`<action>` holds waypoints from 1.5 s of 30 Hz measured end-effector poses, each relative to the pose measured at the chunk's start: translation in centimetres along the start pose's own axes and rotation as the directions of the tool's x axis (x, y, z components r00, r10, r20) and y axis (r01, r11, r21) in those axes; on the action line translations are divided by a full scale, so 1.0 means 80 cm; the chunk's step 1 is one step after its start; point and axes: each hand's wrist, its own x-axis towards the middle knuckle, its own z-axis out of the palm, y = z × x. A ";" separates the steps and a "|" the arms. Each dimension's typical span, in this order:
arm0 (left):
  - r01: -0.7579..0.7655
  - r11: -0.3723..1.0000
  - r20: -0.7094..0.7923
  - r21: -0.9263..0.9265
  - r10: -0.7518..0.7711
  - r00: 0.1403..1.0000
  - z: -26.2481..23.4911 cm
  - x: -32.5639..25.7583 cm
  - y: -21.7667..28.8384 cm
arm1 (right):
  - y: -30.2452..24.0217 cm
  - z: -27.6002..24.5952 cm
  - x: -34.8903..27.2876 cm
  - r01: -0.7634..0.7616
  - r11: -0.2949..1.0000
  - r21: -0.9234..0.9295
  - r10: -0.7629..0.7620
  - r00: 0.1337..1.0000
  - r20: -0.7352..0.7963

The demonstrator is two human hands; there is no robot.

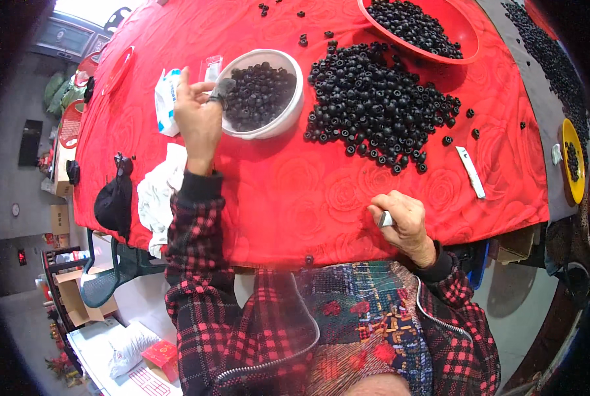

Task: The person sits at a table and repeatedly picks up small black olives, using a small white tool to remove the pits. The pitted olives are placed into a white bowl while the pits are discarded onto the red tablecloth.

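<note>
My left hand (199,122) is raised at the left rim of a white plastic bowl (278,129), fingers apart. Right at its fingertips is a blurred dark small piece (223,90), over the bowl's edge and apparently in motion. Inside the bowl lie many small black ring-like parts (258,96). My right hand (404,221) is closed around a small tool with a flat grey metal end (386,219), held above the cloth near the table's front edge; the rest of the tool is hidden in the fist. Beyond it spreads a large heap of black parts (381,102).
A red basin (466,53) of black parts stands at the far right. A white strip (470,173) lies right of the heap. On the left are a white and blue packet (167,102), a white cloth (156,198) and a black bag (115,201). A yellow dish (575,185) sits far right.
</note>
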 end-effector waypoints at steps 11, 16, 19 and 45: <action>-0.205 0.979 0.582 -0.023 0.180 0.793 0.124 -0.149 0.040 | -0.001 0.002 -0.001 -0.056 0.998 0.020 0.056 0.998 0.001; 0.059 0.996 0.661 -0.067 0.000 0.750 0.119 -0.153 0.045 | 0.005 0.002 -0.003 -0.075 0.996 0.041 0.075 0.997 0.000; 0.744 0.621 0.826 -0.247 -0.266 0.497 0.088 -0.172 0.053 | 0.006 0.002 -0.004 -0.094 0.993 0.070 0.096 0.995 -0.023; 0.976 0.185 0.971 -0.116 -0.187 0.151 0.004 -0.239 0.110 | -0.042 -0.019 0.008 0.076 0.940 0.332 -0.108 0.991 0.082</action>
